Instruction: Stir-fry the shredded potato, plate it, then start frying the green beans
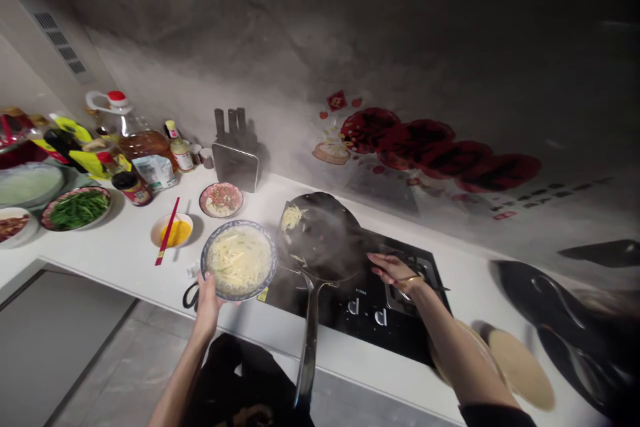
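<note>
My left hand (pixel 208 300) grips the rim of a blue-patterned bowl (pixel 240 260) filled with pale shredded strips in cloudy liquid. That bowl is beside the left edge of a dark steaming wok (pixel 325 240) on the hob. Some pale shreds (pixel 293 217) cling to the wok's left inner side. The wok's long metal handle (pixel 310 340) points toward me. My right hand (pixel 393 270) is over the hob, just right of the wok, fingers closed. A thin dark end (pixel 443 289) shows past its wrist; whatever the fingers hold is unclear.
Left of the hob are a bowl of beaten egg (pixel 177 233) with red chopsticks (pixel 169 230) across it, a plate of minced food (pixel 221 200), cut greens (pixel 80 209) and several bottles. A knife block (pixel 236 167) stands behind. Round boards (pixel 523 369) lie at right.
</note>
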`<state>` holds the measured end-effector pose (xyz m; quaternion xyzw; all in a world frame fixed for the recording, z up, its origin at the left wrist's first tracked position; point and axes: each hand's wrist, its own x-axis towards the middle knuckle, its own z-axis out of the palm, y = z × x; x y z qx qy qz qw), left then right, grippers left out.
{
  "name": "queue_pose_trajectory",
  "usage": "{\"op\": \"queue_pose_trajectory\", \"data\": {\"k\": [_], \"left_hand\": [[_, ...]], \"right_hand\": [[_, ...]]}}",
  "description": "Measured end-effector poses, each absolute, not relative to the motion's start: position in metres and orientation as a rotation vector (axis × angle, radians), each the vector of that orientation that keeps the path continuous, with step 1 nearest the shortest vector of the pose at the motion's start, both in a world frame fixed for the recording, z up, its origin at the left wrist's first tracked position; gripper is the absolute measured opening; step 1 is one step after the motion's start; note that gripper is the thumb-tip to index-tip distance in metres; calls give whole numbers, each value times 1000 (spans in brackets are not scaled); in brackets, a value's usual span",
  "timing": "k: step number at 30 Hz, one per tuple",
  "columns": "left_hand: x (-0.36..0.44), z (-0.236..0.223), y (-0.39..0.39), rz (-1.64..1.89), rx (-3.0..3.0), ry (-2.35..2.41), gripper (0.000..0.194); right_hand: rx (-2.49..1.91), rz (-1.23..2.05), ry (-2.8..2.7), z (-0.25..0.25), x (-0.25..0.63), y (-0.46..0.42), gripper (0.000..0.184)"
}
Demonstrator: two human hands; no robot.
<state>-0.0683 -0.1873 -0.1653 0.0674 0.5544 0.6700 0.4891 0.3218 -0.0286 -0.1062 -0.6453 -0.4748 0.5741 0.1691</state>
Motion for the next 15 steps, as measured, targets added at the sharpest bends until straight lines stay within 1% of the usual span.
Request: {"op": "queue_pose_trajectory", "data": {"k": [3,8,13,15], "left_hand": [[-65,-161,-182,1615,241,1393,65],[-57,-153,-167,1587,335,1383,63],[-36,-140,-147,1588,359,1316,63],[-25,-134,-141,1562,389,1286,65]], "right_hand": [[-1813,1646,-1294,-112,331,-44,46],[-1805,1545,-1295,-106,357,-71,53],[-1839,1415,-1340,-65,383,-93,64],[-1875,1261,-1444,-42,383,-102,65]]}}
